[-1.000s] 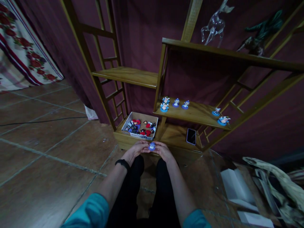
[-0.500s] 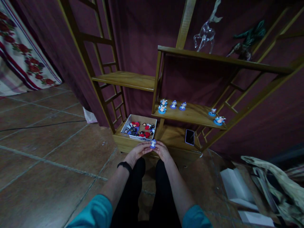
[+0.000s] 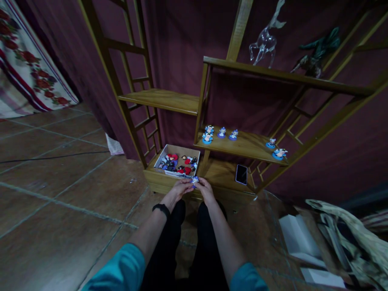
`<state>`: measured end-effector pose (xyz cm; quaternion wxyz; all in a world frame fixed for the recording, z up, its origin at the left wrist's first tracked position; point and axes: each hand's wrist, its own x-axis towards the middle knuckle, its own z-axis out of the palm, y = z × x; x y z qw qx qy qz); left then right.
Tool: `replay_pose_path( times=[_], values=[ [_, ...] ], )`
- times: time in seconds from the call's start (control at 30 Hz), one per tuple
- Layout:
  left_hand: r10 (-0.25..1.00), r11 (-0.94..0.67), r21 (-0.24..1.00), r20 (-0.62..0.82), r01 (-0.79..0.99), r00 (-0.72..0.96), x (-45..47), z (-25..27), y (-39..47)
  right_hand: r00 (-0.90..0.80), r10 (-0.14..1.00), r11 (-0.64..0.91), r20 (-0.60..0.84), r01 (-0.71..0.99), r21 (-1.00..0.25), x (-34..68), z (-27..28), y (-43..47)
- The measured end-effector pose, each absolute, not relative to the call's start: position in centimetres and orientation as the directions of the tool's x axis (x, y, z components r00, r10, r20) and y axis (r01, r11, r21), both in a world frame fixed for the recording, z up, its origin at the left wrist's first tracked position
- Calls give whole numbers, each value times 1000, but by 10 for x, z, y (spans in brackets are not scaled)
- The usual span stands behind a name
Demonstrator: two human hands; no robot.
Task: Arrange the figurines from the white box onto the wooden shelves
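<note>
Between my two hands is a small purple-and-white figurine [image 3: 195,180] on a round base. My left hand [image 3: 180,189] pinches it from the left, and my right hand [image 3: 206,188] grips it from the right. Just beyond my hands, a shallow cardboard box [image 3: 160,158] holds several red, black and purple figurines, some lying on their sides. On the shelf [image 3: 247,146] to the right of the box, two purple figurines [image 3: 227,134] stand beside two blue-based ones [image 3: 207,135] at the left end. Two more blue-based figurines [image 3: 276,148] are at its right end.
A phone [image 3: 241,174] lies on the bottom board. Higher up stand a clear glass animal [image 3: 263,42] and a dark green sculpture [image 3: 318,50]. An upper left shelf [image 3: 163,100] juts out above the box. White boxes [image 3: 298,238] and pale cloth [image 3: 357,230] lie on the floor at right.
The figurine in my hands has tilted a little, and my fingers have shifted around it. The figurines on the shelf and in the box stay put; the view has moved slightly.
</note>
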<state>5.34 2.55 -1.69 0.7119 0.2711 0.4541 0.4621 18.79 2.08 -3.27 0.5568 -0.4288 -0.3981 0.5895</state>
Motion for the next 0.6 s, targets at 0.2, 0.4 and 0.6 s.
replay_pose_path(
  times=[0.2,0.4,0.6],
  values=[
    [893,450,783,-405,-430,197,51,-19,27,49,999,16,5,-225,-974,188,-45,29],
    [890,455,765,-401,-455,216,48,-23,29,40,999,38,32,-158,-987,190,-53,33],
    [898,440,773,-397,-457,191,48,-21,25,2,997,76,76,-123,-989,191,-50,30]
  ],
)
